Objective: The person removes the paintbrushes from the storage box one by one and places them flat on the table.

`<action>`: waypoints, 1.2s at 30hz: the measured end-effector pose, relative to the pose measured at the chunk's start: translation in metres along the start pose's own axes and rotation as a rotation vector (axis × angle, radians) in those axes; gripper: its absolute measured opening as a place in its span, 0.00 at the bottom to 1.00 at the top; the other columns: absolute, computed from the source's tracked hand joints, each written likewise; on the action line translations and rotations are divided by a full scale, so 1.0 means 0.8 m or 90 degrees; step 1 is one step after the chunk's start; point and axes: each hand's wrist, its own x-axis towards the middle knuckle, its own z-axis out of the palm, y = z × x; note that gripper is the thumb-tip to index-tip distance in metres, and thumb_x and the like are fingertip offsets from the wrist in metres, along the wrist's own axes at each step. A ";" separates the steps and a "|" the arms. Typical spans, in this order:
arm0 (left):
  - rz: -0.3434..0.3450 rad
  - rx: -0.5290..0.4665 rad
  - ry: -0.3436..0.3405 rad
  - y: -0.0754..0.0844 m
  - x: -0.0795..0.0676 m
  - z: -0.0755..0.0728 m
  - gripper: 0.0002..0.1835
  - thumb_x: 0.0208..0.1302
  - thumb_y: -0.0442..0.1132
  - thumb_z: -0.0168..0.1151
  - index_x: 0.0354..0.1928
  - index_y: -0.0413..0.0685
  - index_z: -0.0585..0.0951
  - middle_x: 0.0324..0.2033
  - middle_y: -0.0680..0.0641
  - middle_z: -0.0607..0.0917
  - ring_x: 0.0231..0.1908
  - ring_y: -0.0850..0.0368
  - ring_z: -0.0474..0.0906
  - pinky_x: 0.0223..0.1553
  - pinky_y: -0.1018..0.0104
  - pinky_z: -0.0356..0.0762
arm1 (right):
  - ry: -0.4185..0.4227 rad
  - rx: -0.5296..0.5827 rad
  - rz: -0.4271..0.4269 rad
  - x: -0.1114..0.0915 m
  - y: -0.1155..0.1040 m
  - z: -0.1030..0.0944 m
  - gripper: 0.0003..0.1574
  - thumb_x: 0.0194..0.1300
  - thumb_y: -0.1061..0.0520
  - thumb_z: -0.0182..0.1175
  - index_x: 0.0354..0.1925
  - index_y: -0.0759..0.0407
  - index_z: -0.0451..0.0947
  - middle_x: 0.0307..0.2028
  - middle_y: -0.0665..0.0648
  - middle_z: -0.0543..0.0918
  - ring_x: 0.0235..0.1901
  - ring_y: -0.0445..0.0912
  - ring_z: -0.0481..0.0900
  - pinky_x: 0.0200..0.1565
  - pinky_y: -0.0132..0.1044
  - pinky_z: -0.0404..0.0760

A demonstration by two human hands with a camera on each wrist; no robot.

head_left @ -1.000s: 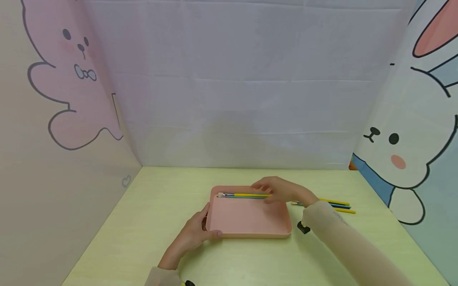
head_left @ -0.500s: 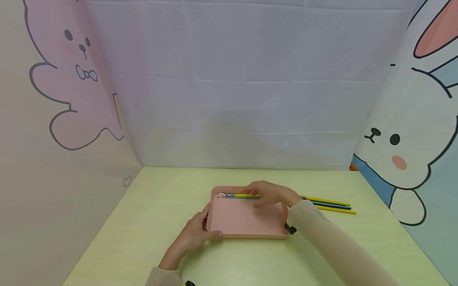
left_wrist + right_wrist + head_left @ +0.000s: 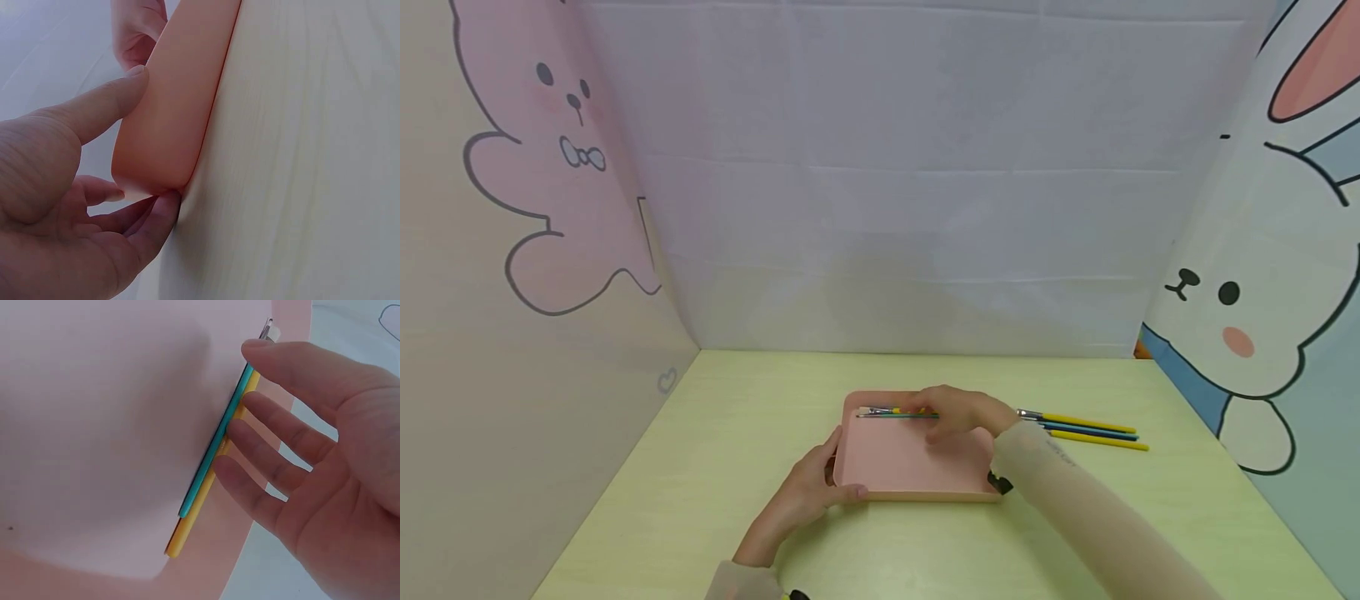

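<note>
Right hand: loose, my fingers nearly straight, their tips against the yellow brush; I see nothing wrapped in them.
Yellow brush: lying flat under my fingertips, its bristle end beyond my thumb.
Teal brush: side by side with the yellow one, lying parallel to it.
Tray: holds both along its far wall, bristle ends toward its left side; the rest of the floor that I can see is bare pink.
Left hand: gripping the tray at its near left corner, thumb on the near wall, fingers round the side and down by the base.
Inside so far: these two, which I judge as good as placed, with perhaps only a small straightening or letting go remaining.
Outside brushes: two yellow, one teal, one dark blue, in a loose row on the table right of the tray; my sleeve hides some bristle ends. By my reckoning these four are the part not yet done, so about a third is in.
</note>
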 end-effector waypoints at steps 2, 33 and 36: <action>-0.002 0.003 0.001 0.000 0.000 0.000 0.63 0.61 0.46 0.81 0.86 0.44 0.47 0.65 0.42 0.80 0.58 0.49 0.78 0.60 0.52 0.76 | -0.005 0.001 0.006 0.001 -0.001 0.000 0.36 0.66 0.66 0.71 0.71 0.64 0.76 0.65 0.59 0.81 0.63 0.55 0.78 0.66 0.50 0.76; 0.003 0.015 0.009 0.004 -0.002 0.002 0.63 0.60 0.47 0.82 0.86 0.43 0.48 0.64 0.42 0.81 0.57 0.49 0.79 0.59 0.57 0.77 | -0.028 -0.046 0.136 0.005 -0.009 0.010 0.26 0.66 0.63 0.69 0.60 0.47 0.84 0.51 0.50 0.80 0.50 0.46 0.76 0.56 0.47 0.78; 0.000 0.016 0.012 0.005 -0.002 0.002 0.63 0.60 0.47 0.82 0.86 0.44 0.48 0.63 0.43 0.81 0.57 0.50 0.79 0.59 0.55 0.77 | -0.033 -0.040 0.144 0.005 -0.010 0.009 0.26 0.66 0.64 0.69 0.59 0.46 0.84 0.49 0.49 0.82 0.49 0.45 0.77 0.56 0.47 0.78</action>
